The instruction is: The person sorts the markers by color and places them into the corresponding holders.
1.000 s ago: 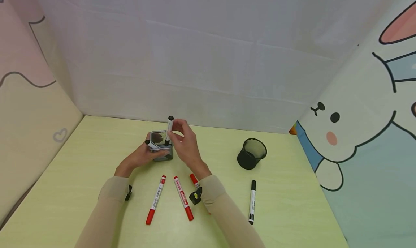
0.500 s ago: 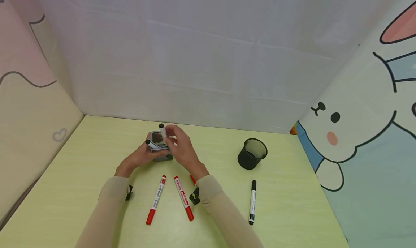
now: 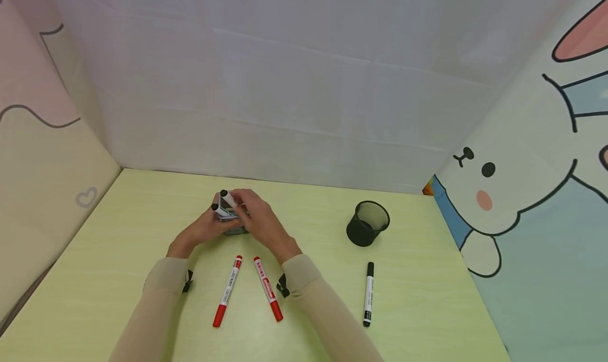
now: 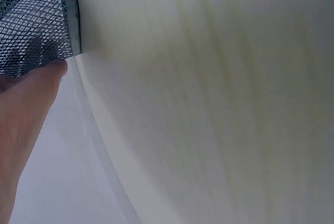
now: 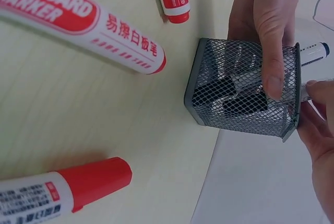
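Observation:
My left hand (image 3: 201, 229) grips a grey square mesh pen holder (image 5: 209, 67), its thumb lying across the mesh side in the right wrist view. A white marker with black ends (image 3: 221, 210) leans inside the holder. With its fingertips, my right hand (image 3: 260, 217) pinches a second such marker (image 3: 228, 197), which is tilted left and partly in the holder. Two black caps show through the mesh near the bottom. In the left wrist view only part of my left hand (image 4: 26, 109) and a mesh wall (image 4: 39, 31) appear.
Two red-capped whiteboard markers (image 3: 228, 291) (image 3: 268, 289) lie in front of the hands. A third, red marker (image 5: 94, 185) shows in the right wrist view. At the right stand a round black mesh cup (image 3: 363, 230) and, nearer, a lying black marker (image 3: 368, 293).
My right hand has moved left and down, lowering its marker into the pen holder and tilting it left. My left hand and the holder stay put. The right forearm now covers one red marker.

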A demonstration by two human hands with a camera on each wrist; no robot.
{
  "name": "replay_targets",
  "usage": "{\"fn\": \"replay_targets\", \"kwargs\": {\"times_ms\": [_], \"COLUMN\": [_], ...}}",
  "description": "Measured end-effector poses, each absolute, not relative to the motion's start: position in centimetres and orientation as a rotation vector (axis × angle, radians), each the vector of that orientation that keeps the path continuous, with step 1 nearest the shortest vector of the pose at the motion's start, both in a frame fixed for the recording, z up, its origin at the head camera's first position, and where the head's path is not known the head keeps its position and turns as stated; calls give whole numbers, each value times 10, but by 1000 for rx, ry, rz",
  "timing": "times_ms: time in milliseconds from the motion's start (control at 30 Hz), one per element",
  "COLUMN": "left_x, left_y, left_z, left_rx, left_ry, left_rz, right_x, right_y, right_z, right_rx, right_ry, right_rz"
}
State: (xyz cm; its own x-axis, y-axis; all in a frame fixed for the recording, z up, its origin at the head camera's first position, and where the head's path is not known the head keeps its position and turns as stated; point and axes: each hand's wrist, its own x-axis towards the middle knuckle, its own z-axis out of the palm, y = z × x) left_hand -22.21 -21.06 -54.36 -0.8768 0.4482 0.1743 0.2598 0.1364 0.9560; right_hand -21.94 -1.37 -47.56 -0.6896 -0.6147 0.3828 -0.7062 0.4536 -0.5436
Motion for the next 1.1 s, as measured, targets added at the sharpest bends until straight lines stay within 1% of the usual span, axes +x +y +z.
{"fn": "replay_targets", "kwargs": {"times_ms": [233, 467, 633, 1100], "left_x": [-224, -224, -222, -222], "left_y": [-212, -212, -212, -211], "left_z": [-545, -546, -546, -546], "left_rx": [752, 723, 665, 685], "left_ry": [2271, 2336, 2350, 2353], "left_rz": [1826, 1799, 1780, 1814], "right_x": [-218, -217, -213, -209], "right_y": [-16, -17, -15, -4], "right_z": [-474, -476, -475, -473], "right_rx": [1225, 1205, 1209, 1242], "right_ry": [-2629, -2671, -2665, -2526], "right_rz": [897, 808, 823, 830]}}
